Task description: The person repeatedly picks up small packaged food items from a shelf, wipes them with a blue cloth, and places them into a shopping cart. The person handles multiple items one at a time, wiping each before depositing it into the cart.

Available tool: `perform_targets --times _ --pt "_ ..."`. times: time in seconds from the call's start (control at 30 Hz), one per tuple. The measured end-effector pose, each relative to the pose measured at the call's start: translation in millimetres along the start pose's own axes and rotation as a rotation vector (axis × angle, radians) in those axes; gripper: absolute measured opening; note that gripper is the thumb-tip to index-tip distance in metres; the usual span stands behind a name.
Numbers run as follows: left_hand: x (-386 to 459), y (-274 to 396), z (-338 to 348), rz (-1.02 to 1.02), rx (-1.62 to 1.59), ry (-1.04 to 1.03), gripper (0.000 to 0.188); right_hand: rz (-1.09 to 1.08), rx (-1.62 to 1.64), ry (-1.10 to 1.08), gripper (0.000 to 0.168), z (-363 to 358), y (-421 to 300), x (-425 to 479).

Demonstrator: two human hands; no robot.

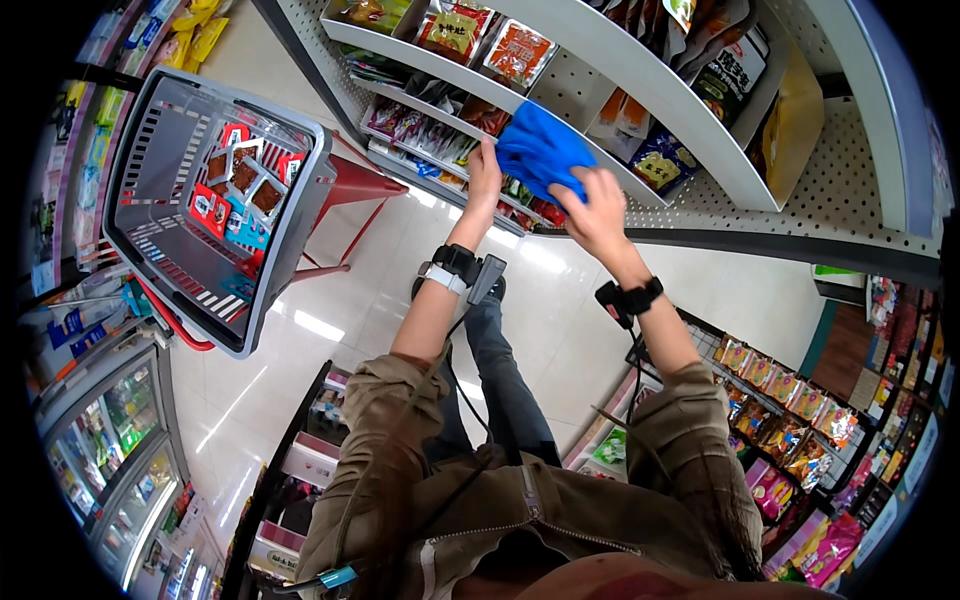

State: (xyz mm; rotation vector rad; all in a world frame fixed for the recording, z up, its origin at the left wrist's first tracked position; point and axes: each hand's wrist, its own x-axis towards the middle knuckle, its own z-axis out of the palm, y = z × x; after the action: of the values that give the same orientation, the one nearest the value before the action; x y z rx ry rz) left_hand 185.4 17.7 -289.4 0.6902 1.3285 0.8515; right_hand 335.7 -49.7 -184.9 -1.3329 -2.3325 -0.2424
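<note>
A bunched blue cloth (541, 150) lies against the front edge of a white perforated metal shelf (645, 180). My right hand (598, 206) grips the cloth's lower right part between thumb and fingers. At the cloth's left side my left hand (485, 176) is raised with fingers extended beside the shelf edge; whether it pinches the cloth cannot be told. Behind the cloth, an orange-and-silver snack packet (519, 52) and a red-and-yellow packet (452, 31) stand in the shelf's compartments. A dark blue packet (664, 161) sits to the right.
A grey shopping basket (217, 97) holding several red, blue and brown packets stands at left on a red frame (349, 187). Glass-door coolers (112, 420) are at lower left. Snack racks (787, 397) stand at lower right, and another low display (300, 465) is behind me at left.
</note>
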Motion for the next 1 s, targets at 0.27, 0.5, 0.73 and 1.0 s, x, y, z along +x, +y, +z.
perform_targets --times 0.27,0.5,0.73,1.0 --pt "-14 26 10 0.059 -0.025 -0.282 0.061 0.228 -0.258 0.067 0.057 21 13 21" --pt "-67 6 -45 -0.048 0.175 -0.451 0.049 0.226 -0.168 -0.092 0.054 22 -5 11" --pt "-137 64 -75 -0.02 0.348 -0.63 0.074 0.535 0.492 0.16 0.034 -51 -61 12" --pt "-200 128 -99 0.472 0.067 -0.145 0.06 0.687 1.274 0.055 0.048 -86 -129 59"
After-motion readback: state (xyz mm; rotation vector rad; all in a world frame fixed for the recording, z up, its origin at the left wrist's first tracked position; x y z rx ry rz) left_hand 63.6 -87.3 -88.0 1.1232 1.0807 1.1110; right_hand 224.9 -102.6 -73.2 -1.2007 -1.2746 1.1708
